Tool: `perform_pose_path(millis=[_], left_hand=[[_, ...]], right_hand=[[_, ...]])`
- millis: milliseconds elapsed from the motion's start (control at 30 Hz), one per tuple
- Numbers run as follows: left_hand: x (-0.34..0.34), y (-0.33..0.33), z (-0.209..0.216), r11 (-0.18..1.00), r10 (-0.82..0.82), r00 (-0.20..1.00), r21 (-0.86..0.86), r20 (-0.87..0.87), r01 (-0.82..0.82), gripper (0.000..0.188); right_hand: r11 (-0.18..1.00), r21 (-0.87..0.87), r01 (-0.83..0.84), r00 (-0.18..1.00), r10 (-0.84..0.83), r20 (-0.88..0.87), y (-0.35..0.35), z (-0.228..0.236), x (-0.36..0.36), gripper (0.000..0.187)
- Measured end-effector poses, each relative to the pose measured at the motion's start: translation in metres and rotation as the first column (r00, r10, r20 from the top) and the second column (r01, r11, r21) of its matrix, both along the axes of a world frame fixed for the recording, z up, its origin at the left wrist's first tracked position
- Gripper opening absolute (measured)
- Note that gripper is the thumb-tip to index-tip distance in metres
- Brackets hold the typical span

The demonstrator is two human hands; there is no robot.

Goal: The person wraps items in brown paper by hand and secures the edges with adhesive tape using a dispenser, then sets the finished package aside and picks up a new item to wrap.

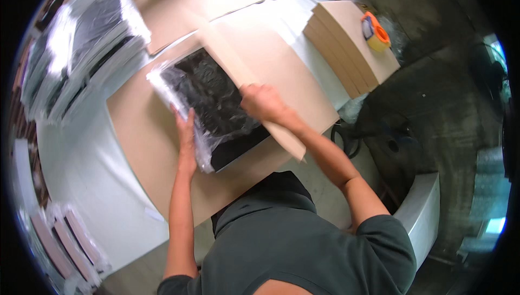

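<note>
Black panel [211, 89] in clear wrap lies on brown cardboard sheet [135, 132], bench [81, 165] beneath. Left hand [186, 127]: thumb and fingers apart, against panel's left edge. Right hand [262, 101]: clamped on tan cardboard strip [225, 59] along panel's right side. Farther right: stacked boards [341, 46], orange tape dispenser [377, 35] on top

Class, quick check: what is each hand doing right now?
Left hand: open, resting against the left edge of the plastic-wrapped black panel.
Right hand: closed, fingers curled on the cardboard strip.
</note>
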State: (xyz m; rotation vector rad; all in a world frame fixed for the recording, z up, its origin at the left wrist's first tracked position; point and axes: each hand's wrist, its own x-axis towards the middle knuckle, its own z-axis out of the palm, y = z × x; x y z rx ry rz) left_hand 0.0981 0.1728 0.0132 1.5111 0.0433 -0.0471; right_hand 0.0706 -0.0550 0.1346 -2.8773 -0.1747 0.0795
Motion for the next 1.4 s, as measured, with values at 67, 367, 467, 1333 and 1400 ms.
perform_pose_path(millis=[67,367,467,1333,1400], left_hand=[[0.008,-0.009,-0.019,1.0,0.003,0.998,-0.003,0.064,-0.003,0.084],[0.009,0.002,-0.033,0.989,0.099,0.99,0.1,0.104,-0.11,0.081],[0.005,-0.002,-0.033,0.978,0.133,0.979,0.143,0.151,-0.155,0.08],[0.03,-0.022,-0.031,0.949,0.1,0.972,0.313,-0.211,-0.029,0.11],[0.036,-0.025,-0.022,0.867,0.136,0.977,0.497,-0.166,-0.037,0.114]], right_hand=[[0.992,0.004,-0.124,0.973,0.121,0.196,0.037,-0.049,-0.015,0.014],[0.961,-0.05,-0.271,0.954,0.275,0.119,0.078,-0.058,-0.017,0.007],[0.975,-0.034,-0.218,0.971,0.22,0.094,0.083,-0.063,-0.029,0.008],[0.893,-0.046,-0.448,0.892,0.45,0.043,0.087,-0.139,-0.002,0.016],[0.878,-0.07,-0.473,0.881,0.471,-0.047,0.101,-0.133,0.003,0.015]])
